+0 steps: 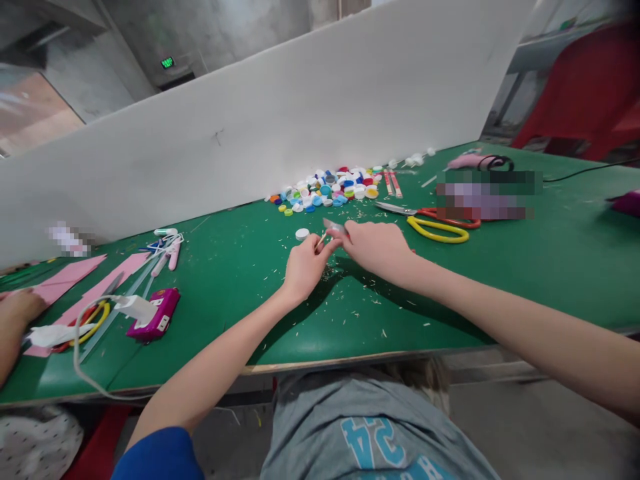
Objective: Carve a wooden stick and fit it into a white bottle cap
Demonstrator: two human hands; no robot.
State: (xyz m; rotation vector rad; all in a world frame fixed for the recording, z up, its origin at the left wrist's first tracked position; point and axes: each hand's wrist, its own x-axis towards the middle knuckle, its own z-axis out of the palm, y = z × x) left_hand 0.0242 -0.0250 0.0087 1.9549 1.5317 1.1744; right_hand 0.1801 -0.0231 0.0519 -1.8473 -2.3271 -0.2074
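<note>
My left hand (306, 268) is closed on a thin wooden stick (321, 241), pinched between thumb and fingers. My right hand (377, 245) is wrapped round a knife, whose pointed blade (334, 226) sticks out to the left; the handle is mostly hidden in the fist. Both hands are close together above the green table, the right thumb near the stick. A white bottle cap (302, 234) lies just beyond my left hand. Pale shavings (356, 293) are scattered over the tabletop below and around the hands.
Many-coloured bottle caps (326, 191) are heaped against the white partition (280, 120). Scissors (440, 227) with red and yellow handles lie to the right, near a pink glue gun (470, 161). At left are a magenta power strip (159, 313), pink paper (70, 280) and another person's hand (23, 307).
</note>
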